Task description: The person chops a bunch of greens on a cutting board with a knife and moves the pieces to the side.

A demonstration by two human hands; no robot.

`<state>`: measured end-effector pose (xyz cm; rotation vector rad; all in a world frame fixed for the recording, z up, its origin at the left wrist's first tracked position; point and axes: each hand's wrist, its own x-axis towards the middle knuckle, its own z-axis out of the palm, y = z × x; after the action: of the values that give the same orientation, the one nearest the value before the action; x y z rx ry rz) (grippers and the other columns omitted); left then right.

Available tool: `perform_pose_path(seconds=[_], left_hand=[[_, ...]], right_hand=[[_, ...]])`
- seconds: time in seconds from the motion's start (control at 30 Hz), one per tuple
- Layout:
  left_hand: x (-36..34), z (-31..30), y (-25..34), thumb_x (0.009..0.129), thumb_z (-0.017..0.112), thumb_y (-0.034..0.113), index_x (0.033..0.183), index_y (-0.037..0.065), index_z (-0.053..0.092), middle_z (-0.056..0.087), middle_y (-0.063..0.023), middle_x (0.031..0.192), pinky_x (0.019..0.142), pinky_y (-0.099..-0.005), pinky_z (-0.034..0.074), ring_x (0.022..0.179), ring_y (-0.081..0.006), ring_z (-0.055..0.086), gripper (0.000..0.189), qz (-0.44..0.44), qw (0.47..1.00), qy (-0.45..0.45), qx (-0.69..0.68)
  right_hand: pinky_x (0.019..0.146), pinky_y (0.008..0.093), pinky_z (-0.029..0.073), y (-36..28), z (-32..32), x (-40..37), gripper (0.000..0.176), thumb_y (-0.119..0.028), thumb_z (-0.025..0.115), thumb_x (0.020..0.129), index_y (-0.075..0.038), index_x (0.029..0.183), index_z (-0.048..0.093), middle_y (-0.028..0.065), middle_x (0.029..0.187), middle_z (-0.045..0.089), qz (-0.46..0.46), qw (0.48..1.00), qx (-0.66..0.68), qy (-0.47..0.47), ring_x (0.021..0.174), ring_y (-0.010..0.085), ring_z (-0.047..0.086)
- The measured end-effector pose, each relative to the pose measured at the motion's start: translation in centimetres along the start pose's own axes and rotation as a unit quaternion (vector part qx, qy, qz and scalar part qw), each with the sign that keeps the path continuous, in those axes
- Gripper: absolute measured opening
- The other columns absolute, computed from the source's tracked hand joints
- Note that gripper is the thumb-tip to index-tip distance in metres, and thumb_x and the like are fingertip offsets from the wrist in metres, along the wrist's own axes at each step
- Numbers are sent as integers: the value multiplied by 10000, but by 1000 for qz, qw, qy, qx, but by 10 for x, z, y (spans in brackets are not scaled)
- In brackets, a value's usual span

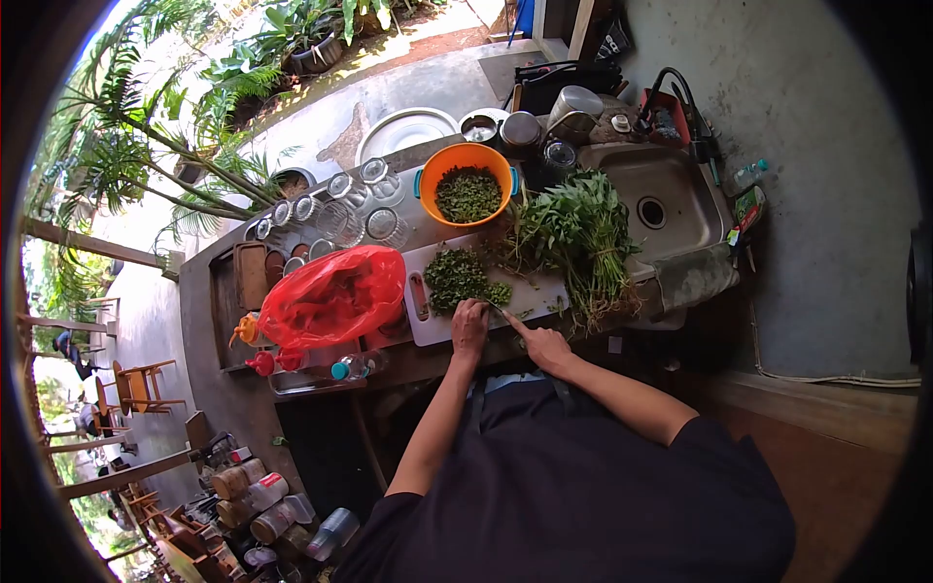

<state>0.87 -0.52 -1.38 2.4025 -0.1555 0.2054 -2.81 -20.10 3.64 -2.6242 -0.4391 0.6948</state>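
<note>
An outdoor kitchen counter (219, 321) runs beside a concrete yard with palms. At the left, upturned glasses (340, 209) stand behind a red plastic bag (335, 291), which crowds the left end of the white cutting board (544, 291). The chopped greens (462, 277) lie heaped on the board, just in front of an orange bowl (465, 149) holding more. The left hand (469, 325) presses on the heap's near edge, fingers curled under. The right hand (539, 340) is closed on a knife (499, 311), forefinger stretched along it; the blade barely shows. A leafy bunch (583, 233) covers the board's right end, beside the sink (622, 180). Only a bare strip of board lies between heap and bunch.
</note>
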Motion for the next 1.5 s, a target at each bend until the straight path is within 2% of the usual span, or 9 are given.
perform_pose_path(seconds=[0.23, 0.43, 0.77, 0.87, 0.97, 1.13, 1.33, 1.5], left_hand=[[-1, -4, 5, 829, 669, 69, 926, 23, 687, 653, -106, 940, 833, -389, 506, 950, -291, 618, 108, 16, 1000, 7, 23], [-2, -6, 7, 834, 667, 74, 935, 20, 704, 644, -103, 968, 838, -384, 507, 972, -284, 612, 120, 20, 998, -25, 47], [-1, -13, 11, 824, 672, 61, 942, 16, 728, 645, -102, 972, 842, -383, 506, 978, -282, 610, 138, 16, 999, -41, 18], [1, -10, 8, 817, 672, 51, 930, 17, 735, 656, -104, 947, 841, -391, 507, 962, -286, 620, 133, -7, 1000, -25, 4], [5, -11, 8, 802, 683, 53, 901, 17, 740, 677, -109, 919, 841, -394, 510, 939, -294, 639, 120, -40, 999, -18, -23], [4, -4, 1, 767, 717, 57, 880, 22, 739, 699, -120, 917, 842, -392, 515, 914, -302, 660, 121, -63, 997, -8, -33], [5, -2, -1, 752, 732, 50, 864, 23, 736, 704, -109, 903, 829, -390, 520, 899, -297, 666, 115, -46, 998, 3, -32], [4, -5, 1, 756, 732, 50, 866, 27, 738, 702, -106, 891, 817, -387, 526, 890, -294, 672, 113, -48, 998, 5, -35]], right_hand=[[702, 554, 546, 6, 8, 12, 854, -86, 477, 889, -412, 1561, 61, 246, 777, 663, -27, 999, 11, 23, 715, 436, 665], [689, 544, 552, 15, 10, 2, 840, -104, 481, 902, -416, 1560, 62, 236, 772, 662, -21, 999, -25, 15, 705, 428, 665], [680, 552, 548, 9, 1, 9, 812, -119, 467, 920, -431, 1555, 68, 238, 766, 659, -30, 999, -10, 26, 703, 430, 663], [681, 559, 542, 4, -16, 7, 805, -114, 470, 913, -423, 1556, 97, 231, 756, 659, -20, 1000, -19, 5, 699, 430, 660], [688, 557, 539, 0, -23, 1, 787, -113, 476, 906, -398, 1559, 142, 226, 759, 660, -21, 999, -27, 43, 699, 429, 659], [718, 541, 542, -15, -27, -10, 774, -92, 475, 891, -353, 1563, 192, 230, 780, 664, 2, 999, -42, 12, 722, 419, 664], [731, 543, 540, -17, -29, -7, 779, -80, 468, 890, -350, 1564, 186, 235, 799, 666, 8, 1000, -26, -5, 750, 423, 664], [715, 548, 540, -4, -5, 0, 797, -85, 460, 892, -351, 1570, 136, 234, 784, 662, -7, 1000, -14, -5, 724, 426, 662]])
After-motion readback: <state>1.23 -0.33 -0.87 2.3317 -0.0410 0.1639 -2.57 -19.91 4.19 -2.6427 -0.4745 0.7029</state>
